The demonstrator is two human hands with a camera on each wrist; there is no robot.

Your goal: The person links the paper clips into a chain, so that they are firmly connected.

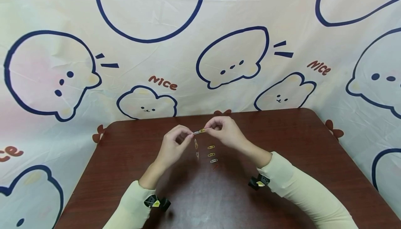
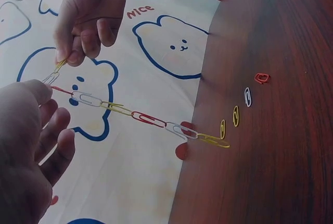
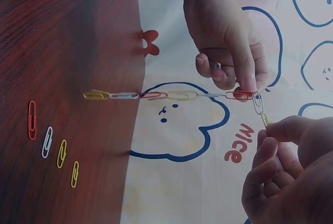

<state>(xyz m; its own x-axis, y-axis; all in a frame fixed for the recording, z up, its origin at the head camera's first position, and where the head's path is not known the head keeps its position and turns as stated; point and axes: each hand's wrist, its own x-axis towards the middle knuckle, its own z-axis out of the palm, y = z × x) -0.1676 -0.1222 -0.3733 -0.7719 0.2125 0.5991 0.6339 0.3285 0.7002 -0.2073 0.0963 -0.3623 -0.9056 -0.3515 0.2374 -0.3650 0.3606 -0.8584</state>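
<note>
My left hand (image 1: 170, 148) pinches a chain of paper clips (image 2: 148, 119) between thumb and forefinger, about where a red clip (image 3: 238, 96) joins a white paper clip (image 3: 259, 104). The rest of the chain, in red, white and yellow, hangs down from those fingers. Opposite it, my right hand (image 1: 230, 133) pinches a yellow paper clip (image 3: 266, 120) with thumb and forefinger; its far end is hidden under the fingertips. The white clip stretches between the two hands and appears hooked to the yellow one. Both hands are raised above the table.
On the brown table (image 1: 282, 142) loose clips lie in a row beneath the hands: two yellow clips (image 3: 62, 153), a white clip (image 3: 47, 142) and a red clip (image 3: 32, 120). A patterned cloth (image 1: 181, 58) hangs behind the table's back edge.
</note>
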